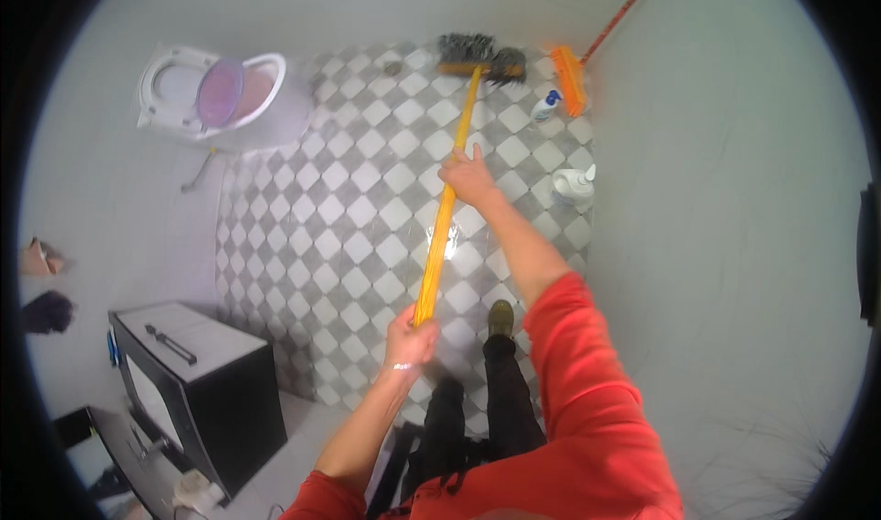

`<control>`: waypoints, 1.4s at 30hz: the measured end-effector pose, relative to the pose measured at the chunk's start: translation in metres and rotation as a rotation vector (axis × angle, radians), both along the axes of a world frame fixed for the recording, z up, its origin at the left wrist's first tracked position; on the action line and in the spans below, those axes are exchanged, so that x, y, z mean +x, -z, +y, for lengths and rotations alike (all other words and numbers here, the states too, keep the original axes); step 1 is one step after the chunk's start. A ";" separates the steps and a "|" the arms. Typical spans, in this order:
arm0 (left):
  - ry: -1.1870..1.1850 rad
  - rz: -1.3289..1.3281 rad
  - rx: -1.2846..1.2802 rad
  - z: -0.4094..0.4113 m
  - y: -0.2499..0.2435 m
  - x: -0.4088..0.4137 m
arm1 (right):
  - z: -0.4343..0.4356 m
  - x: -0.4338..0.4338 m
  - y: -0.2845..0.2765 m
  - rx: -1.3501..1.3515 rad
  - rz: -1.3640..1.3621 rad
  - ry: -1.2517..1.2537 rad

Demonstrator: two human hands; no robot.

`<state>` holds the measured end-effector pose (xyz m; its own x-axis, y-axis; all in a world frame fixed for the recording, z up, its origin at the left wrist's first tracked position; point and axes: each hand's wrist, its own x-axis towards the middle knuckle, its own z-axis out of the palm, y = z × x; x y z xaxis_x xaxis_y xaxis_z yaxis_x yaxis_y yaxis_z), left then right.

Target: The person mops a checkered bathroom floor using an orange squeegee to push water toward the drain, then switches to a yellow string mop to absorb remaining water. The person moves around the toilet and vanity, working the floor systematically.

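Note:
My left hand is wrapped around the near end of a yellow pole. Farther up the same pole, my right hand grips it, with one finger raised off the shaft. The pole ends in a grey, shaggy mop or brush head, which rests on the floor near the far wall. A round dark bristled piece shows at the right of that head; whether it is joined to it I cannot tell. Under the pole lies a grey-and-white checkered floor, with a bright reflection near its middle.
A toilet with a purple round plastic piece stands at far left. Along the right wall are an orange broom head with a red handle, a blue-topped spray bottle and a white jug. A black-and-white cabinet stands at near left.

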<state>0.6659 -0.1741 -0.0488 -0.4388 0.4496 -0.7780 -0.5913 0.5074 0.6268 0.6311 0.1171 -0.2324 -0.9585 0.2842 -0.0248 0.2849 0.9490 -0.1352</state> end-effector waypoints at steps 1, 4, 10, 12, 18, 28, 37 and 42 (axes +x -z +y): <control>-0.014 0.003 -0.023 -0.013 -0.005 0.014 | -0.007 0.011 -0.004 -0.071 0.078 -0.019; 0.007 0.001 -0.105 -0.087 -0.038 0.047 | -0.063 0.053 -0.025 -0.307 0.311 -0.112; 0.278 0.147 -0.582 -0.307 -0.149 0.126 | -0.304 0.126 -0.079 -0.609 0.332 -0.274; 0.220 0.042 -0.762 -0.340 -0.178 0.141 | -0.373 0.156 -0.105 -0.813 0.422 -0.212; -0.002 -0.175 -0.993 -0.366 -0.185 0.167 | -0.483 0.192 -0.113 -1.078 0.369 -0.509; -0.279 -0.133 -0.628 -0.385 -0.085 0.146 | -0.407 0.070 -0.034 -0.849 0.175 -0.549; -0.158 0.099 0.075 -0.097 0.038 -0.081 | -0.124 -0.139 0.005 -0.028 -0.203 -0.105; -0.027 0.082 0.001 -0.158 0.009 -0.038 | -0.162 -0.053 -0.006 0.015 0.084 -0.011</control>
